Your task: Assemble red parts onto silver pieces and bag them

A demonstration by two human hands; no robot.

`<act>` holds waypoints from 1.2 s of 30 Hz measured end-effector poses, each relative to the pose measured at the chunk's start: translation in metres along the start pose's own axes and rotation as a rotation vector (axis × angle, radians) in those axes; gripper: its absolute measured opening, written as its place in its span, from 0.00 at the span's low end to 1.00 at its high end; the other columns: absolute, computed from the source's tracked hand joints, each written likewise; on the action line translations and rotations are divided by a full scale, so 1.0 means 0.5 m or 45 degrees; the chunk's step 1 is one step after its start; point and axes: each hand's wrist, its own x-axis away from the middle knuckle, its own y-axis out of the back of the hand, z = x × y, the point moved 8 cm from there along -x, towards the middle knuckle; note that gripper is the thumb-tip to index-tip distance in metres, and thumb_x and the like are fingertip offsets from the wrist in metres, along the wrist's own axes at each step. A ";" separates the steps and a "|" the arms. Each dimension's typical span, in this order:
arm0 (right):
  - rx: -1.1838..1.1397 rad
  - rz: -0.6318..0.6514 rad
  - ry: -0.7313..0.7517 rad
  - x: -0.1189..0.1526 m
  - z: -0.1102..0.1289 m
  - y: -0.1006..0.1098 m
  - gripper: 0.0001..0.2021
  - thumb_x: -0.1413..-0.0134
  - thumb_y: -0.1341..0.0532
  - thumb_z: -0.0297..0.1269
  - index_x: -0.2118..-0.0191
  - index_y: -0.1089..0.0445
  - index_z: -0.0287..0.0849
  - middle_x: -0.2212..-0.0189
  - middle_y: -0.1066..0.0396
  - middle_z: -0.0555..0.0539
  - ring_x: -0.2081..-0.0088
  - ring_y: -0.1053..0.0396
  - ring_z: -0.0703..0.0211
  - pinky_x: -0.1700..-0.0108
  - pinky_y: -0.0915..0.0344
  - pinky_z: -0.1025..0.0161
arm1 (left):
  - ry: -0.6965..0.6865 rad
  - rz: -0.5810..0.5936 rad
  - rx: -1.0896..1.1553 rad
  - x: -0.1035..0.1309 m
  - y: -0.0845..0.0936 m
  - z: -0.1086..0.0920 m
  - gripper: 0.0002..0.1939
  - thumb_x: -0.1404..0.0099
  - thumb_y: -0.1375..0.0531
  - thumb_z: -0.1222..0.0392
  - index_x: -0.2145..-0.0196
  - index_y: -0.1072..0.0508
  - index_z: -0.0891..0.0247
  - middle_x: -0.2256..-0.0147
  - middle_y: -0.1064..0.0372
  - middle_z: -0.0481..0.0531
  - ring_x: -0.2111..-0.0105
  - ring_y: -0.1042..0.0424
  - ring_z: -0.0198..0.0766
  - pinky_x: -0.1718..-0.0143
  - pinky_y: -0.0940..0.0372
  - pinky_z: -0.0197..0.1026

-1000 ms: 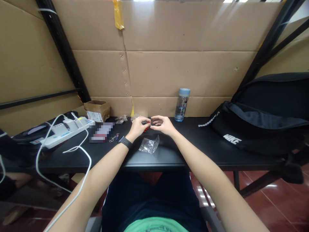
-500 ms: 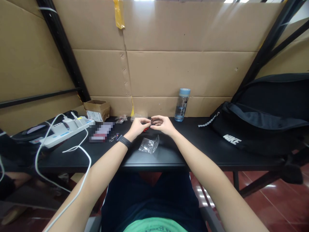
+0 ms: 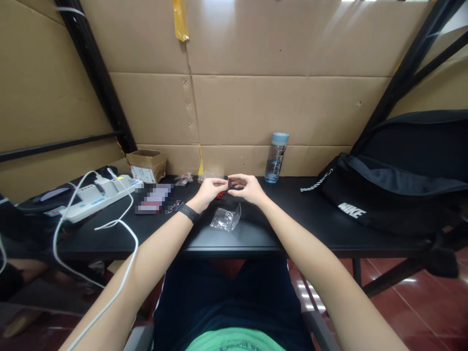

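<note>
My left hand (image 3: 211, 191) and my right hand (image 3: 248, 188) meet at the fingertips above the black desk. Pinched between them is a small dark piece (image 3: 230, 185), too small to name and partly covered by the fingers. A red item (image 3: 220, 195) shows just beneath my left fingers; its kind is unclear. Closer to me, a crinkled clear plastic bag (image 3: 224, 219) lies on the desk. More small clear bags (image 3: 184, 179) lie behind and left of my left hand, which wears a dark band (image 3: 188, 213) at the wrist.
A water bottle (image 3: 276, 158) stands behind my right hand. At right sits a black backpack (image 3: 395, 190). On the left are a white power strip (image 3: 100, 197), an open cardboard box (image 3: 147, 165) and a blurred-out flat item (image 3: 153, 199). A white cable (image 3: 127, 273) crosses my left forearm.
Both hands stay almost in place, with only slight finger shifts around the small dark piece. The plastic bag has not moved.
</note>
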 end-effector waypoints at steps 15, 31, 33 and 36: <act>0.246 0.008 0.127 0.004 0.020 0.001 0.24 0.59 0.26 0.33 0.51 0.23 0.40 0.58 0.19 0.41 0.56 0.20 0.48 0.52 0.25 0.56 | -0.061 0.109 -0.161 0.000 -0.011 0.004 0.21 0.48 0.28 0.49 0.62 0.19 0.68 0.62 0.20 0.59 0.65 0.23 0.43 0.61 0.30 0.42; 0.071 -0.053 0.002 0.001 -0.010 0.007 0.27 0.62 0.24 0.41 0.52 0.21 0.36 0.61 0.18 0.40 0.61 0.19 0.47 0.53 0.21 0.52 | -0.560 -0.064 -1.074 0.029 -0.023 -0.082 0.07 0.34 0.39 0.61 0.63 0.19 0.60 0.62 0.23 0.55 0.53 0.27 0.48 0.49 0.36 0.50; 0.048 -0.063 -0.024 0.000 -0.013 0.009 0.27 0.62 0.23 0.42 0.53 0.21 0.36 0.61 0.18 0.40 0.61 0.19 0.48 0.52 0.22 0.51 | -0.577 -0.056 -1.001 0.029 -0.023 -0.083 0.07 0.35 0.38 0.61 0.63 0.19 0.60 0.61 0.21 0.56 0.54 0.26 0.48 0.50 0.34 0.49; -0.002 -0.077 -0.047 -0.002 -0.017 0.012 0.28 0.63 0.23 0.41 0.53 0.21 0.36 0.59 0.19 0.39 0.60 0.19 0.47 0.51 0.22 0.51 | -0.551 -0.036 -0.832 0.023 -0.019 -0.076 0.09 0.35 0.38 0.59 0.62 0.19 0.62 0.61 0.20 0.56 0.58 0.23 0.47 0.52 0.32 0.48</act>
